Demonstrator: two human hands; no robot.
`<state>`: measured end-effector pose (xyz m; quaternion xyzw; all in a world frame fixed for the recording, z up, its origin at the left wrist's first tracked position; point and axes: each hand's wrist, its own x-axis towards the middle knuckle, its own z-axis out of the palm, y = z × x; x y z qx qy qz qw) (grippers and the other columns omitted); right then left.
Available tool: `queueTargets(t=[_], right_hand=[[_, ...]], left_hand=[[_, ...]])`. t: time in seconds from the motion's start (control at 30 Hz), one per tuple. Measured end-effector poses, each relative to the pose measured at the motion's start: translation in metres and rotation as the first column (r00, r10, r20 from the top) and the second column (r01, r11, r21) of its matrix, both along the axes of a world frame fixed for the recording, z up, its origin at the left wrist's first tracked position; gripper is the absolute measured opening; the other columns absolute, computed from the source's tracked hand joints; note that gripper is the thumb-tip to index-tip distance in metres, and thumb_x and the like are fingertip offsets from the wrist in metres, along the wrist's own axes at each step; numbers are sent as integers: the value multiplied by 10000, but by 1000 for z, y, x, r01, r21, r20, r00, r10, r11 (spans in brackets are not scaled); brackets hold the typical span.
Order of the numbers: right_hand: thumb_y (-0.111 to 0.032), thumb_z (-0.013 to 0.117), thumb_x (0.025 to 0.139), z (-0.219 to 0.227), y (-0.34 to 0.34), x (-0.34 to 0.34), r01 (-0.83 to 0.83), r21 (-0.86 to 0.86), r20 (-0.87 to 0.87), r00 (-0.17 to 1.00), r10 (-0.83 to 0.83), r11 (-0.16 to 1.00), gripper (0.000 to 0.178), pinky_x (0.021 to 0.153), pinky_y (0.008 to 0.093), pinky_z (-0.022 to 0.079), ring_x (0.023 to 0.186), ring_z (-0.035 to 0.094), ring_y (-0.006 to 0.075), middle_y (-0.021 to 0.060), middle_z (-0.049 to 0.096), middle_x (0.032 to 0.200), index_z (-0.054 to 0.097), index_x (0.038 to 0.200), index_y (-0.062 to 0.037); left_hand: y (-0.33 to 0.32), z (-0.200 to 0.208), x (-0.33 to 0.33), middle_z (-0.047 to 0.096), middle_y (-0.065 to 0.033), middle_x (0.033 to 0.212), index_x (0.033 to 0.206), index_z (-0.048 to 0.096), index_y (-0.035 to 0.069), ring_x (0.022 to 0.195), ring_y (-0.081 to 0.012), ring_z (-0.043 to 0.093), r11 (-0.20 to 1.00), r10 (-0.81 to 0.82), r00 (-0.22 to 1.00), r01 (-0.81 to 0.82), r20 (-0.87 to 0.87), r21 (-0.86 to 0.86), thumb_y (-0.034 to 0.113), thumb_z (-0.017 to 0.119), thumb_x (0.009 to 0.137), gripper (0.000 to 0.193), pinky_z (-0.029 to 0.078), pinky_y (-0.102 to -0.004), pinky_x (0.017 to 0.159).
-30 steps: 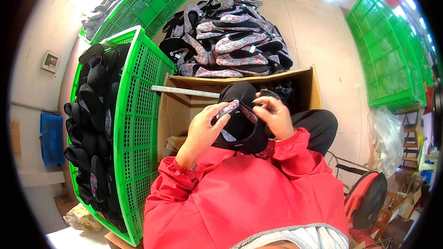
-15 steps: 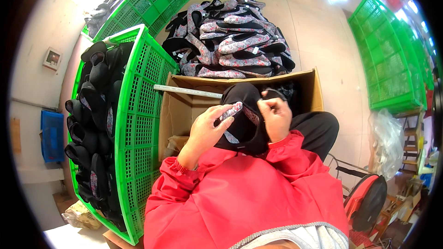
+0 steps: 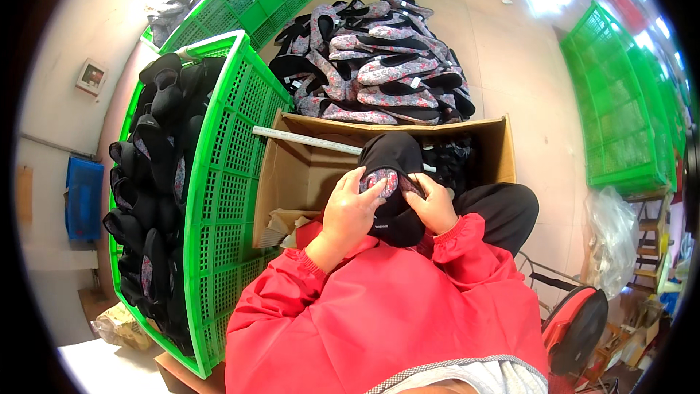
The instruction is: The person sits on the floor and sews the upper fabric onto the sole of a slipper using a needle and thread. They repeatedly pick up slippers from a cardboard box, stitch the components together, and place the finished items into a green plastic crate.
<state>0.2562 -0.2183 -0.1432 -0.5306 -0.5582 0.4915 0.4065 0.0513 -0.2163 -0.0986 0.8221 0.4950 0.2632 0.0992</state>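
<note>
Over my lap, at the near side of a cardboard box, I hold a black cloth slipper (image 3: 391, 152) with a floral-patterned inside. My left hand (image 3: 348, 208) is closed on it, thumb and fingers pinching the floral part near its opening. On the other side, my right hand (image 3: 433, 205) grips the edge of the opening with thumb and fingers. Both hands are close together, and the slipper's toe points away from me. A long white rod (image 3: 306, 139) lies across the box and passes behind the slipper.
The cardboard box (image 3: 508, 149) holds dark items at its right. Beyond it lies a heap of floral and black slippers (image 3: 397, 71). A green crate (image 3: 232, 117) of black slippers stands at my left. Further green crates (image 3: 620, 102) stand right. A clear plastic bag (image 3: 612, 248) hangs near a rack.
My right hand has come down and left onto the slipper's opening, closer to my left hand. The floral part has shifted right with my left fingers. The view has shifted slightly.
</note>
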Motion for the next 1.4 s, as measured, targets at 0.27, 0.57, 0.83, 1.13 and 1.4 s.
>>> queueTargets(t=[0.27,0.57,0.83,1.13,1.4], right_hand=[[-122,614,932,11,-1,-6,-135,37,-95,986,138,990,228,738,312,494,789,633,178,115,673,885,632,1122,4],[-167,602,928,19,5,-45,-174,104,59,984,168,979,197,695,382,500,772,657,347,189,654,838,634,1043,-11],[-202,611,948,27,-14,-44,-121,90,-80,988,128,989,203,702,339,486,721,599,201,115,627,792,608,959,1],[-133,641,937,-24,-87,-8,-268,13,-501,832,239,963,342,915,263,450,1010,550,83,20,602,1104,524,1235,-13],[-191,718,914,-2,-98,17,2,-258,-535,832,-145,966,401,771,240,499,869,620,91,45,639,1040,540,1247,-56]], left_hand=[[37,-28,-3,623,-169,1107,1037,693,110,969,-349,626,988,143,990,-142,-13,54,152,706,822,220,530,-414,824],[92,-55,1,618,-88,972,995,669,75,898,-246,651,963,24,702,-208,-712,-173,158,613,874,157,520,-386,782],[95,-70,-32,570,-216,1294,1079,677,-51,1171,-354,552,969,-188,931,228,-312,99,75,597,743,367,458,-419,1000],[53,88,26,649,-101,1043,866,728,95,992,-308,615,818,-549,822,566,148,-105,129,793,676,203,495,-380,869],[67,99,150,528,-108,996,947,575,66,989,-293,536,823,-557,789,566,259,48,109,805,645,382,451,-384,882]])
